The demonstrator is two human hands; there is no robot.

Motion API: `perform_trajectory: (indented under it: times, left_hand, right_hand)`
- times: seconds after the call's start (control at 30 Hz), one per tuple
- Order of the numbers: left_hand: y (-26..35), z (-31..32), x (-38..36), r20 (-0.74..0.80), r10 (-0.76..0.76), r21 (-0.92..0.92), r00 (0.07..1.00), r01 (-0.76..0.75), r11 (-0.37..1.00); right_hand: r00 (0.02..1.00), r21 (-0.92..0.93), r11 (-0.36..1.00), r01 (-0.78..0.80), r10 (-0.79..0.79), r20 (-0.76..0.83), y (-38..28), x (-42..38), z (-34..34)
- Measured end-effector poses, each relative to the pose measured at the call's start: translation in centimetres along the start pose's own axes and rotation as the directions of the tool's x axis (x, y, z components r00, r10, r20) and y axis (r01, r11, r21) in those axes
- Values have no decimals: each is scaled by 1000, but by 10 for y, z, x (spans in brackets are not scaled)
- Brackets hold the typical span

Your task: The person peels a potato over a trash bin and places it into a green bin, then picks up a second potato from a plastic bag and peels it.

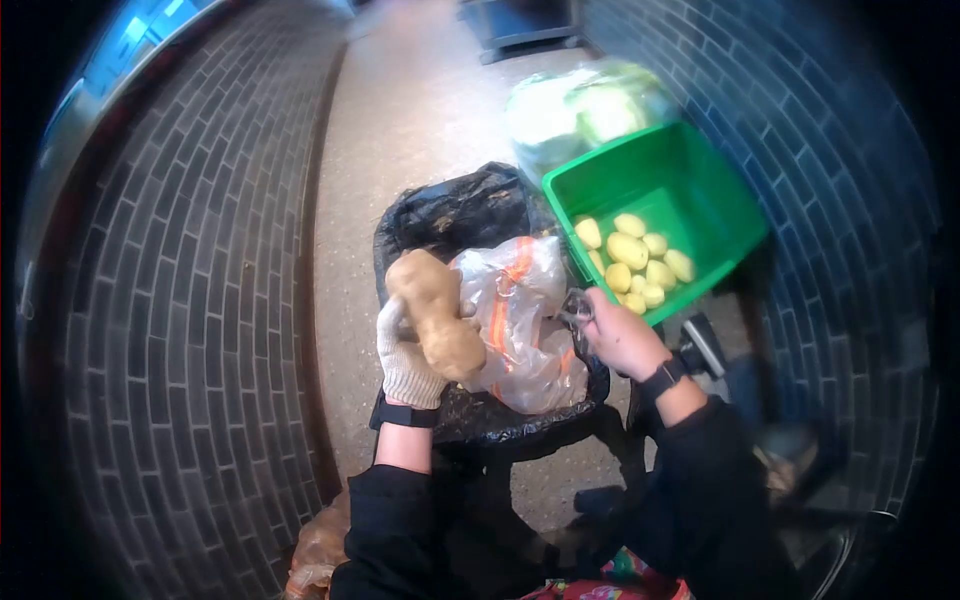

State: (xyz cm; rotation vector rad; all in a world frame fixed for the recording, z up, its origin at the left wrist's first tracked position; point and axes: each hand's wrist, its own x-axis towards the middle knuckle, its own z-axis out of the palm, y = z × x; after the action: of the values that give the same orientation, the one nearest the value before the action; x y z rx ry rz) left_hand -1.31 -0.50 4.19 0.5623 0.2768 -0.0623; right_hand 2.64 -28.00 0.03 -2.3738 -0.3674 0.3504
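Gloved left hand (pixel 408 362), grip closed around an unpeeled potato (pixel 437 315) above the black-lined bin (pixel 450 215). Bare right hand (pixel 622 338), grip closed on a peeler (pixel 577 312), just right of the bin, near the green tub (pixel 700 190) of peeled potatoes (pixel 635 262).

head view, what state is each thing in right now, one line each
potato: unpeeled, held up in the gloved left hand
right hand: bare, closed on a small peeler
green crate: tilted, holding peeled potatoes
black bin bag: open, a clear plastic bag inside
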Motion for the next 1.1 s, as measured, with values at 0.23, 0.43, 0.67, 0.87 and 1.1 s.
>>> perform_trajectory:
  times: [0.23,0.43,0.67,0.87,1.1]
  left_hand:
    - [-11,0,6,-182,26,284,983,27,958]
    - [-1,4,-14,-113,44,74,993,-36,997]
    - [28,-36,-27,-189,-17,27,982,22,999]
    - [34,-39,-26,-212,49,109,976,-27,994]
    - [0,-1,-18,-79,53,237,995,-33,971]
  right_hand:
    - [876,-97,960,262,-279,-394,-16,36,13]
    - [805,-72,997,3,-45,-592,-10,94,93]
    - [980,-535,841,-78,162,113,34,68,228]
    - [973,-520,851,-73,176,151,-26,81,132]
    - [991,525,841,131,-94,-98,-53,33,-1]
